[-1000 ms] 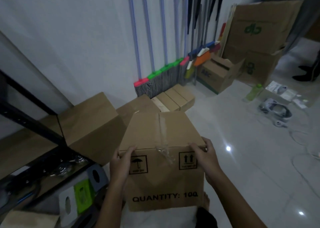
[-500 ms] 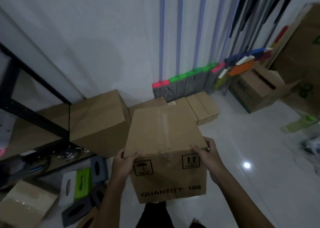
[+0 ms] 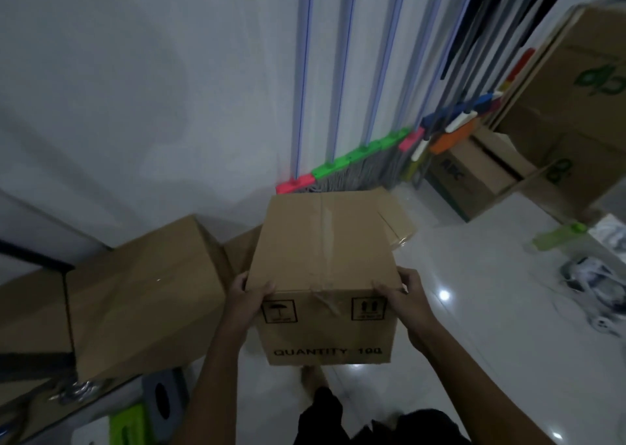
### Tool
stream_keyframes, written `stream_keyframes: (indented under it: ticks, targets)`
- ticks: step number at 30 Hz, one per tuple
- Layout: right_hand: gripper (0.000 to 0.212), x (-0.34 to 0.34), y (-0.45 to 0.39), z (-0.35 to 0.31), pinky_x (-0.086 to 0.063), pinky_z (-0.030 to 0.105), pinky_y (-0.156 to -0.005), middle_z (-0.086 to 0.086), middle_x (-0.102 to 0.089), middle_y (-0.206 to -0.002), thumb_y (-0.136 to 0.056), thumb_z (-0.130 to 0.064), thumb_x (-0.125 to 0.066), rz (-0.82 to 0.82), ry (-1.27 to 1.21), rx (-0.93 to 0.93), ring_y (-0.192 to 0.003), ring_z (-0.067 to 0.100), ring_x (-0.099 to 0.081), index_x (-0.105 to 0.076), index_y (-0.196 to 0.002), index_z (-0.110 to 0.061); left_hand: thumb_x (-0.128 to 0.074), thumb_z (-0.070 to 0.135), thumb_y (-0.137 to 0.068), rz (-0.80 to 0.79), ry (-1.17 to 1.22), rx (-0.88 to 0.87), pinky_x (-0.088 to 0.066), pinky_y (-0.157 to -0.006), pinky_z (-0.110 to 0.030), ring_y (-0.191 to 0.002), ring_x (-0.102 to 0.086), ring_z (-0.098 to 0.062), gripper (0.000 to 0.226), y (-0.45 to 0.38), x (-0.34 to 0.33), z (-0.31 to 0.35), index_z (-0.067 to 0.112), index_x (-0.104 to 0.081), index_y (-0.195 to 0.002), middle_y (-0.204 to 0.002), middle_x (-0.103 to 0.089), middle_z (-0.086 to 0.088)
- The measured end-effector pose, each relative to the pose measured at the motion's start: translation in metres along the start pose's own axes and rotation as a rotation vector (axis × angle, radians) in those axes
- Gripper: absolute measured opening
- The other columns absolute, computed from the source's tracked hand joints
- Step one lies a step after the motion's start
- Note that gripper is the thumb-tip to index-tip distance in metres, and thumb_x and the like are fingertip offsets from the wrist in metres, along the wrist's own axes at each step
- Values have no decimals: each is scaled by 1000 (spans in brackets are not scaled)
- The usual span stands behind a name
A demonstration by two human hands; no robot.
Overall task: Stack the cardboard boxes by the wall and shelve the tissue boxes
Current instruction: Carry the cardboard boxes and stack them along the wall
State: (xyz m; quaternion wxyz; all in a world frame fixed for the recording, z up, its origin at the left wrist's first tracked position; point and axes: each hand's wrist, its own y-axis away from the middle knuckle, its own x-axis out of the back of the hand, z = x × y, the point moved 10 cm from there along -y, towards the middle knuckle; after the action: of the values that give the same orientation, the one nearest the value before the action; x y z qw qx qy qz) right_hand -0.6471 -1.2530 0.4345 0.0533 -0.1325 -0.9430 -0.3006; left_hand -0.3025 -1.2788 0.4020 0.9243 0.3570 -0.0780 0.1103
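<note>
Carried box: a taped cardboard box [image 3: 325, 265] printed "QUANTITY 100" with handling symbols on its near face, held up in the air above the white floor [image 3: 474, 326]; it is the landmark for what follows
Left hand: the left hand [image 3: 249, 295] grips the near left top corner of the carried box, thumb on the lid, fingers curled round the side
Right hand: the right hand [image 3: 404, 297] grips the near right top corner of the carried box, thumb on the top edge, fingers wrapped round the side
Large box: a bigger cardboard box [image 3: 142, 292] lies tilted just left of the carried box, by the wall [image 3: 135, 89]
Hidden box: a low cardboard box [image 3: 242, 251] shows between the large box and the carried box, mostly covered
Flat boxes: flat cardboard packs [image 3: 399, 221] peek out behind the carried box's far right corner
Tissue boxes: a grey tissue box [image 3: 162, 399] and a green tissue box [image 3: 130, 426] lie on the floor below and left of the carried box
Shelf: a dark shelf frame [image 3: 34, 261] stands far left of the carried box
Mops: mops [image 3: 355, 163] with pink and green heads lean on the wall behind the carried box
Open box: an open cardboard box [image 3: 474, 173] sits far right and behind
Tall cartons: tall cartons [image 3: 576, 112] with green logos stand beyond the open box
Bottle: a green bottle [image 3: 559, 236] lies on the floor well right of the carried box
</note>
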Motion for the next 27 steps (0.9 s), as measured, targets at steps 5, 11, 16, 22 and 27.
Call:
stream_keyframes:
  ticks: [5, 11, 16, 22, 27]
  targets:
    - [48, -41, -38, 16, -48, 23, -68, -10, -51, -109, -90, -14, -72, 11, 2, -57, -96, 7, -55, -41, -126, -13, -76, 15, -90, -26, -61, -9, -51, -88, -38, -108, -58, -26, 62, -69, 4, 15, 12, -49, -146, -137, -60, -11]
    - [45, -84, -71, 49, -48, 22, -69, -6, -53, -109, -88, -7, -73, 52, -5, -105, -94, 6, -56, -43, -122, -10, -73, 13, -93, -25, -101, 16, -46, -93, -36, -125, -54, -29, 66, -124, 18, -4, 13, -42, -151, -145, -53, -11]
    - [48, -99, -84, 84, -47, 34, -78, 2, -49, -111, -85, -8, -76, 109, 120, -170, -97, 17, -54, -40, -117, -9, -70, 10, -94, -50, -156, 37, -47, -82, -28, -112, -53, -22, 63, -157, 20, -33, 18, -42, -150, -138, -54, -6]
    - [55, -127, -100, 129, -52, 37, -82, 4, -58, -109, -80, -20, -83, 116, 136, -293, -100, 24, -60, -43, -117, -10, -66, 20, -94, -30, -502, -86, -44, -103, -39, -134, -50, -31, 66, -190, 21, -45, 17, -38, -153, -149, -50, -7]
    - [36, -155, -120, 174, -55, 27, -60, 21, -70, -104, -88, -10, -73, 14, 126, -426, -81, 24, -73, -54, -112, 8, -62, 15, -98, 31, -741, -99, -34, -113, -44, -144, -35, -37, 76, -204, 17, -60, 5, -19, -160, -160, -32, -17]
